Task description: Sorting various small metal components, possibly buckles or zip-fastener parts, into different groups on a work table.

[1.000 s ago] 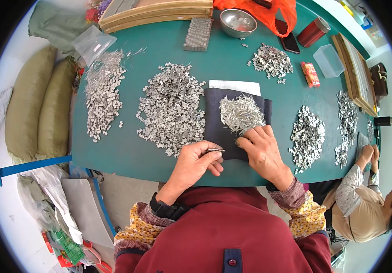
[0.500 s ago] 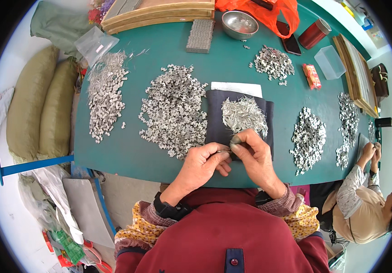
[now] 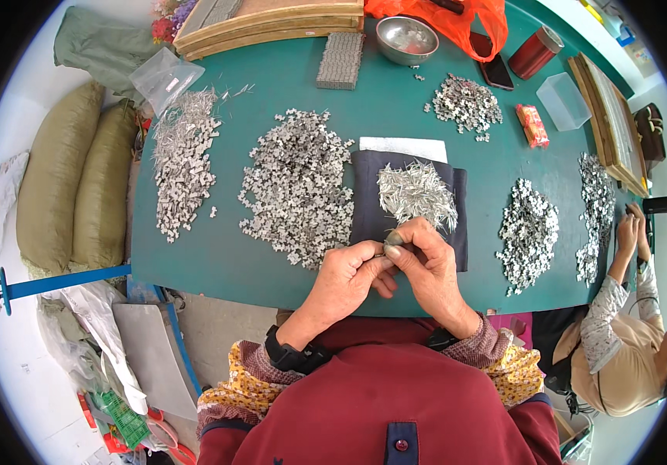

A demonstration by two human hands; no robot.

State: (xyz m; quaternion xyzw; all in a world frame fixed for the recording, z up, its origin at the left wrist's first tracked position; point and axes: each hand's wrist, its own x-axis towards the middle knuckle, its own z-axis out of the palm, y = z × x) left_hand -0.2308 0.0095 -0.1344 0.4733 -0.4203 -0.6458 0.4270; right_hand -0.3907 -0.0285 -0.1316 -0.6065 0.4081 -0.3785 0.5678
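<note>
Two hands, left hand (image 3: 349,275) and right hand (image 3: 426,263), pinch one small metal piece (image 3: 386,246) together above the dark cloth (image 3: 364,201); its shape is perhaps unclear. Slipping fingertips could drop it among the thin pins (image 3: 415,194).

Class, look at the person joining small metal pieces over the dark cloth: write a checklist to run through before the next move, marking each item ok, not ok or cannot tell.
1. Left hand and right hand meet on a small metal piece: ok.
2. Piece fully seated: cannot tell, too small.
3. Thin pins lie on the dark cloth, close to the hands: ok.
4. Big pile of metal parts beside the cloth: ok.
5. Co-worker's hands stay apart at the table's right end: ok.
</note>
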